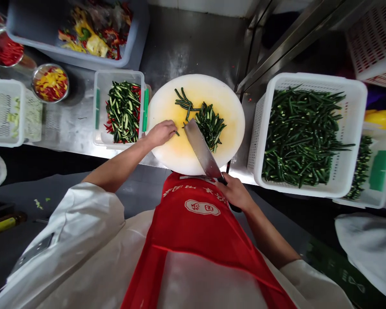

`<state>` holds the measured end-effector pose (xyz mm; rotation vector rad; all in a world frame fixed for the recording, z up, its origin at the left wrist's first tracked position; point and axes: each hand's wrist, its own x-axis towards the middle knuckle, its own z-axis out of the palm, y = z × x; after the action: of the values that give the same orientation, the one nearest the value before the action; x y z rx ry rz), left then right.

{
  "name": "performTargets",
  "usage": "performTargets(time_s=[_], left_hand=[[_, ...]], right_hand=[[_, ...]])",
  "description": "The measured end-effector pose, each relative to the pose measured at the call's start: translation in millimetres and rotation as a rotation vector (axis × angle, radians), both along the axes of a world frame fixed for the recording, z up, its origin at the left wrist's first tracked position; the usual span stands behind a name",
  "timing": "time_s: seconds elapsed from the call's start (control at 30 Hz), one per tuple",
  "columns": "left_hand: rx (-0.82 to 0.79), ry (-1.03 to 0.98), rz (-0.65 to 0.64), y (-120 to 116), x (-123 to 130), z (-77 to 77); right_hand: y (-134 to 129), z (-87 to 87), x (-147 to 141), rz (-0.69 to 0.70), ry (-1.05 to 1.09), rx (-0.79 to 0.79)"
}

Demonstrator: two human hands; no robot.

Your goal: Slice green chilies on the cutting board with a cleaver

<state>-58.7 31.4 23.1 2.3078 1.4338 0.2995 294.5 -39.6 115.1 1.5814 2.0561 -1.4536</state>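
"Red apron (199,231) is closest, right up by the near edge of the round cutting board (162,103). How's the elbow room?"

"Tight on the left, tbh. The clear tub (97,79) of sliced peppers is just beside the board, can't tell if they touch. Narrow strip on the right, then the white basket (352,128) full of green chilies. Open steel counter (193,40) behind, up to the wall."

"And where's the stuff being handled?"

"Cut green pile (210,126) right of the board's middle, a few long chilies (183,101) just beyond it, toward the back."

"Hands?"

"Left hand (162,133) has its fingers closed on a small green piece (176,133), over the board's left side. Right hand (236,192) is wrapped round the handle of the cleaver (201,146), past the near edge, blade slanting in between the left hand and the pile. Can't tell if it touches the board."
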Motion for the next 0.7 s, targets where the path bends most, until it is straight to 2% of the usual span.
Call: performTargets(time_s=[0.1,0.23,0.33,0.53,0.7], left_hand=[[0.009,-0.033,-0.117,-25,10,0.1],[0.049,-0.104,-0.097,-46,20,-2.7],[0.063,-0.135,-0.078,-47,20,-7.5],[0.093,-0.152,-0.092,-45,17,-16.8],[0.082,-0.178,-0.080,-47,18,-21.4]], right_hand=[[-2,3.4,-3,0.016,0.017,-0.024],[-2,9.9,-7,0.090,0.026,-0.030],[0,16.7,-7,0.121,0.052,-0.049],[2,29.4,-3,0.057,0.077,-0.172],[2,26.2,-5,0.087,0.041,-0.150]])
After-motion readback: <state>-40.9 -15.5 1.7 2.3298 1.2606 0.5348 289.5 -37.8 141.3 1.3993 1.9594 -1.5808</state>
